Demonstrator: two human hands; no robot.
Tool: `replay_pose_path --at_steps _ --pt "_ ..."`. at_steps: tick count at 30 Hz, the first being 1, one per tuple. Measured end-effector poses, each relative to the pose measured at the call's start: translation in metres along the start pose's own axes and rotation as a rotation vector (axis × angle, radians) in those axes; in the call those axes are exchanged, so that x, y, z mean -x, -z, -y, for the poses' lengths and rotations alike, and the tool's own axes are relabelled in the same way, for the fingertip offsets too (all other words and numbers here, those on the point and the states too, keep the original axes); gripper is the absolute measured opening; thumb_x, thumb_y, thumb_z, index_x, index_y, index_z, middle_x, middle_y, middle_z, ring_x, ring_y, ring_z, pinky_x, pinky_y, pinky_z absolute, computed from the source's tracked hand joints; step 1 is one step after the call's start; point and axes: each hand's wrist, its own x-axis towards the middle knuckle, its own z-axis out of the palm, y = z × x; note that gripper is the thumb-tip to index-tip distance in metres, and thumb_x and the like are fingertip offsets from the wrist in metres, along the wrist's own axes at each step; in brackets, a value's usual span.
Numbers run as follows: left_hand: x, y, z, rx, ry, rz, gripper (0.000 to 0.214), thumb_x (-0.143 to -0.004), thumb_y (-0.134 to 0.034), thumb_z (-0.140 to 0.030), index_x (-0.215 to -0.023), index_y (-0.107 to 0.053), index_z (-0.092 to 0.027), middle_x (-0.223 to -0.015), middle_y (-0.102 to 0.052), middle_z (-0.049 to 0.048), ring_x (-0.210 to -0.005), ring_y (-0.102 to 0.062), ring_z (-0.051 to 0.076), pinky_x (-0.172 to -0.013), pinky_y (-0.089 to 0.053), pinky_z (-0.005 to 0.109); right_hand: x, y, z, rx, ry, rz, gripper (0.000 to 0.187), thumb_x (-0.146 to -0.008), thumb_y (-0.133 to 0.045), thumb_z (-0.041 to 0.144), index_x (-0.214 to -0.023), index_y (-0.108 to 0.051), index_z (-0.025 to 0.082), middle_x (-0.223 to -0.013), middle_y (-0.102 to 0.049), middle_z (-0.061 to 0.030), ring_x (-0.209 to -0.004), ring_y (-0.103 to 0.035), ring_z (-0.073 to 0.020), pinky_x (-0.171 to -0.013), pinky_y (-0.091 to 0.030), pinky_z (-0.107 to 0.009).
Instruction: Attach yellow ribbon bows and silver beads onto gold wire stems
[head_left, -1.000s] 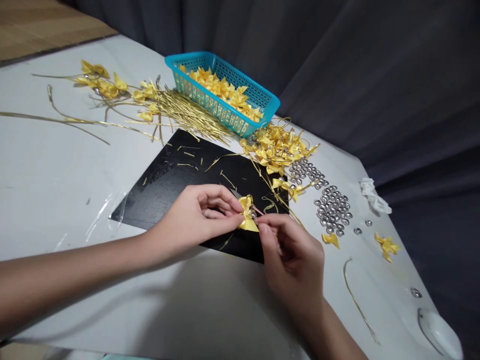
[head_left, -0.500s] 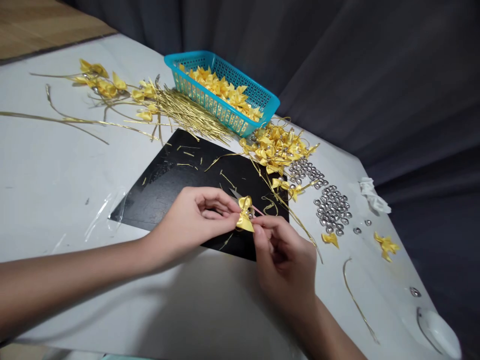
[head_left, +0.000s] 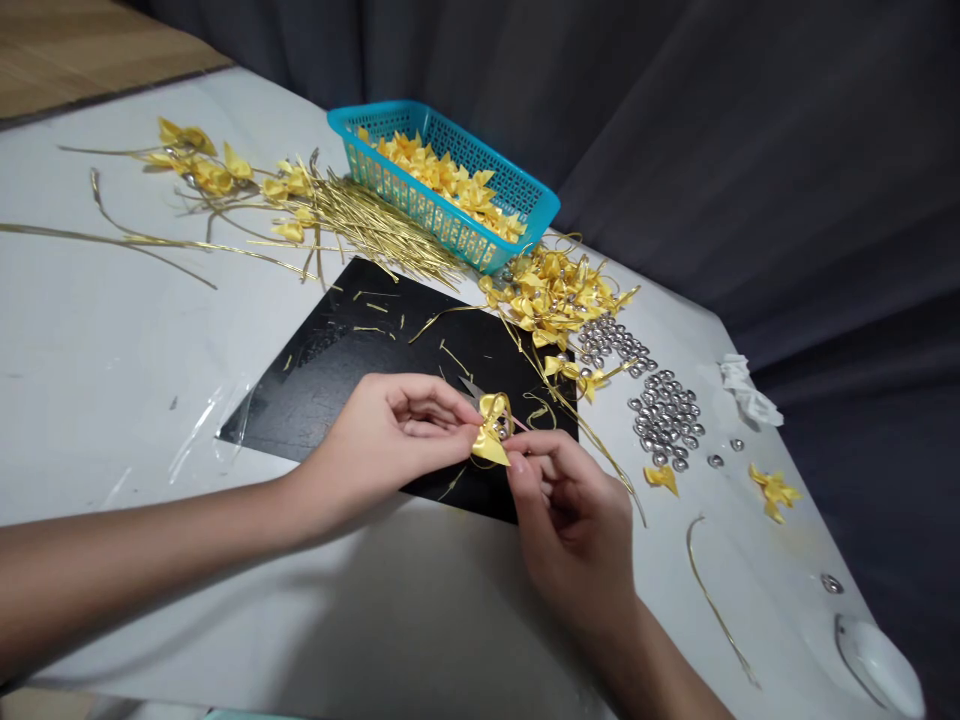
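Above the black board (head_left: 300, 400), my left hand (head_left: 401, 425) pinches a yellow satin ribbon bow (head_left: 489, 440) by its left side. A silver bead shows at the bow's middle, and a thin gold cord (head_left: 510, 408) loops round its right side. My right hand (head_left: 574, 500) is closed at the bow's right edge, thumb and index finger together where the cord runs in. The fingertips hide the cord's end. Behind the bow lies a pointed metal blade (head_left: 470, 387) with a pink part, mostly covered.
A blue basket (head_left: 442, 215) of yellow bows stands at the back. Beside it lie cut gold cords (head_left: 382, 230) and a heap of beaded bows (head_left: 555, 295). Silver beads (head_left: 666, 420) sit to the right, near a white crumpled piece (head_left: 748, 390). Cord scraps dot the board.
The gold cord's loop stands out wider on the bow's right side, and some cord shows below it. Both hands keep almost the same place.
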Motion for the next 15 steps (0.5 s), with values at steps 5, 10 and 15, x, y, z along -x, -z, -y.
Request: replay_pose_path --at_steps 5,10,15 --pt "-0.0005 0.0001 -0.0002 0.01 0.008 0.001 0.009 -0.06 -0.071 -0.007 -0.065 -0.067 -0.014 -0.056 -0.066 -0.0064 -0.052 -0.059 0.002 -0.049 -0.043 0.003 -0.0003 0.0005 0.0025 -0.039 -0.038 0.004 0.011 -0.087 -0.044 0.019 -0.081 -0.052 0.016 -0.049 -0.031 0.0091 -0.038 -0.024 -0.0046 -0.034 -0.017 -0.017" --pt "0.0005 -0.0012 -0.0016 0.001 -0.012 -0.024 0.017 -0.057 -0.073 -0.007 -0.07 -0.066 -0.015 -0.058 -0.067 -0.0063 -0.052 -0.06 0.003 -0.05 -0.046 0.004 -0.001 0.0001 0.0038 -0.069 -0.066 -0.007 0.011 -0.087 -0.045 0.021 -0.081 -0.052 0.015 -0.048 -0.03 0.0094 -0.037 -0.023 -0.0045 -0.035 -0.016 -0.017" --pt "0.0012 -0.0019 -0.0004 -0.066 -0.103 0.004 0.008 -0.062 -0.07 -0.009 -0.067 -0.069 -0.015 -0.065 -0.07 -0.0035 -0.056 -0.063 0.004 -0.054 -0.048 0.005 -0.0006 -0.0018 0.0045 -0.087 -0.085 -0.04 0.011 -0.086 -0.045 0.021 -0.079 -0.052 0.016 -0.046 -0.029 0.01 -0.036 -0.023 -0.0045 -0.035 -0.015 -0.017"
